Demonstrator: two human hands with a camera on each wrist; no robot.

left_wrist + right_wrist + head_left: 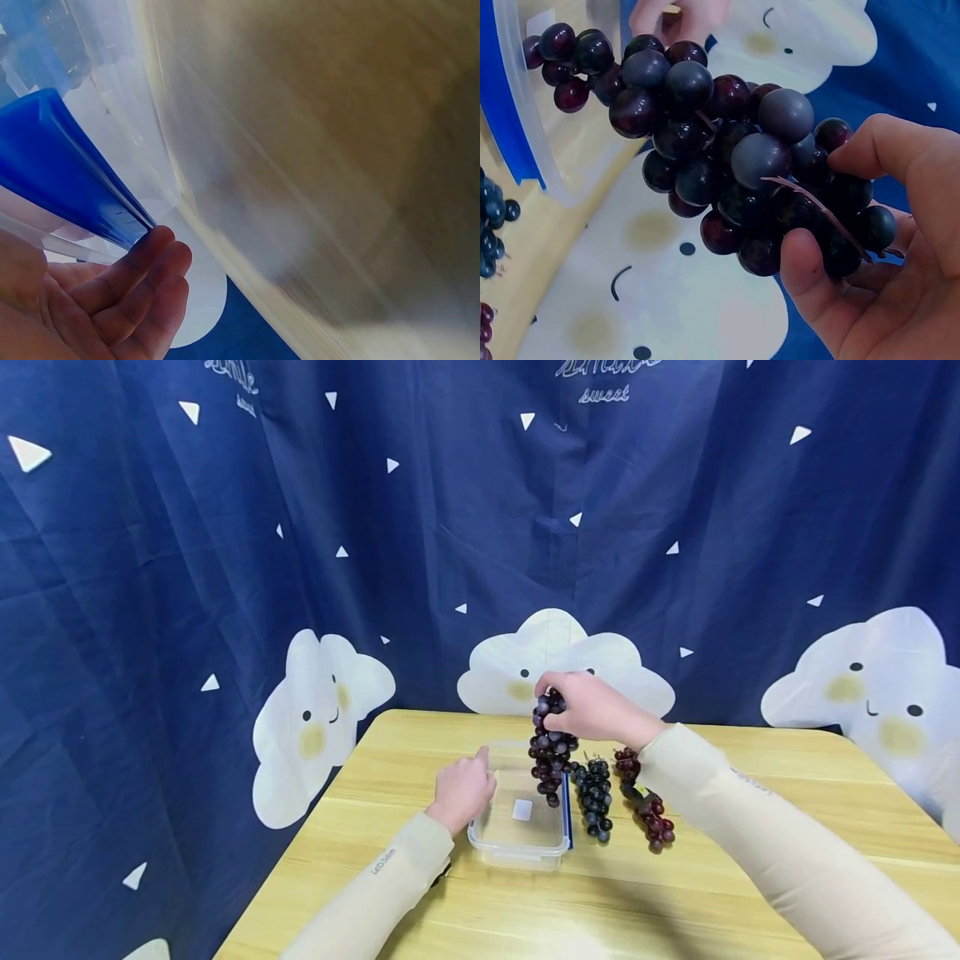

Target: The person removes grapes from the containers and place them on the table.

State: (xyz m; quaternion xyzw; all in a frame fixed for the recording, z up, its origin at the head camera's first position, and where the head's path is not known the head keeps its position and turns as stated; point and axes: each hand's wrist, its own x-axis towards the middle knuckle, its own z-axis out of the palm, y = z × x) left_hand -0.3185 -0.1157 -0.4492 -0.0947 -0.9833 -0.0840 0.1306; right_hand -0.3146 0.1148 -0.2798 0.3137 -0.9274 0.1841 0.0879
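Note:
My right hand [600,706] grips the upper end of a dark purple grape bunch [550,750], thumb and fingers around it. The bunch hangs down over the right part of a clear rectangular food container [517,858]. In the right wrist view, the lower grapes [574,52] reach past the container's blue-edged side. At the container's left side is my left hand [461,789], one finger pointing toward the back. The left wrist view shows its fingertips [159,238] curled against a blue flap [64,169] on the container; the thumb is mostly hidden.
Right of the container lie a blue-black grape bunch [595,797] and a red grape bunch [654,818], the latter partly behind my right sleeve. All stands on a light wooden table [600,910]. A dark blue curtain [480,527] with clouds hangs behind it.

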